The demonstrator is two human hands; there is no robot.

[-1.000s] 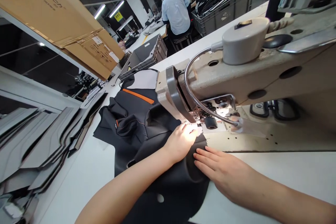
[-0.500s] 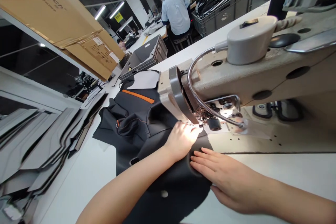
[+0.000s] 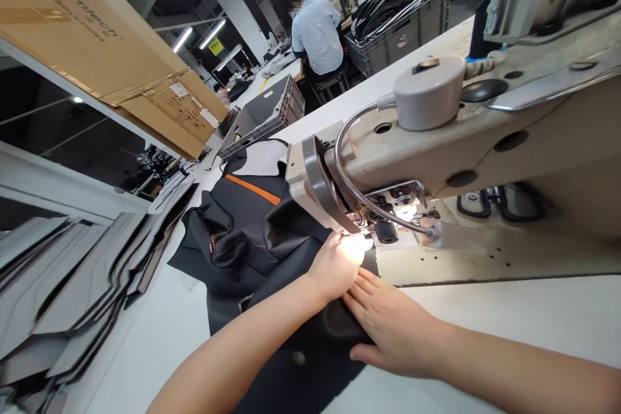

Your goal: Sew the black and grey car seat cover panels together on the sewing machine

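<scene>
A black sewn cover piece (image 3: 276,242), with an orange strip (image 3: 253,189) and a pale backing patch, lies bunched under the head of a sewing machine (image 3: 412,149). Its edge sits by the lit needle area. My left hand (image 3: 337,265) is closed on the cover's edge right beside the presser foot; its fingertips are partly lost in the lamp glare. Flat on the same cover, closer to me, my right hand (image 3: 392,323) has its fingers stretched out, their tips touching near my left wrist. The needle itself is hidden.
Stacked grey panels (image 3: 72,284) lie along the left. A cardboard box (image 3: 111,45) is on a shelf above them. Behind the machine stand a grey crate (image 3: 272,110) and a fuller crate (image 3: 402,39) of dark pieces. A person (image 3: 317,32) sits with their back turned.
My right hand has slid left and slightly forward over the cover, up against my left hand. The left hand stays by the needle area. The view has shifted slightly.
</scene>
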